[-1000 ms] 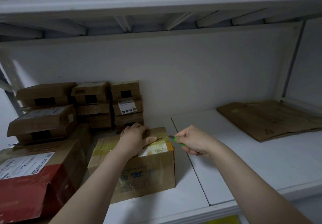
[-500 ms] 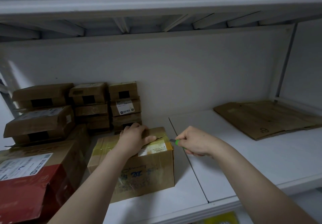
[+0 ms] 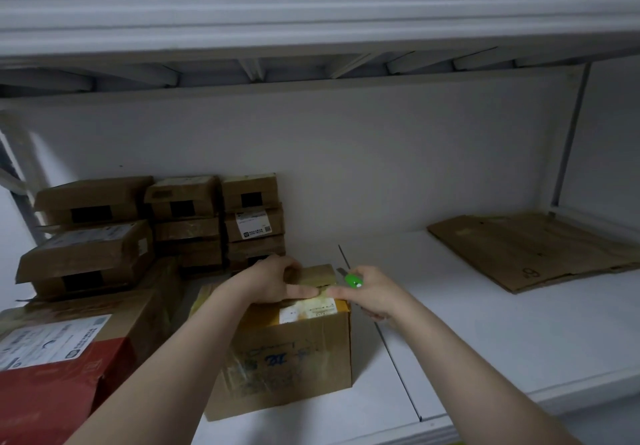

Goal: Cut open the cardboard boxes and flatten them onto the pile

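A taped cardboard box (image 3: 287,358) with a white label and blue writing stands on the white shelf (image 3: 485,333) in front of me. My left hand (image 3: 273,280) rests on its top, thumb stretched along the centre seam, fingers curled at the far flap. My right hand (image 3: 372,294) grips a green utility knife (image 3: 353,280) at the box's top right edge, its thumb touching the seam next to the left thumb. The blade points away toward the wall. A pile of flattened cardboard (image 3: 533,250) lies at the shelf's far right.
Stacks of small taped boxes (image 3: 214,216) stand against the back wall on the left. A larger box with a red side and a shipping label (image 3: 65,358) sits at the near left. An upper shelf hangs low overhead. A post stands at the right rear corner.
My right hand has moved left onto the box top, its thumb now meeting the left thumb at the seam. The knife has tilted up, away from the box's edge.
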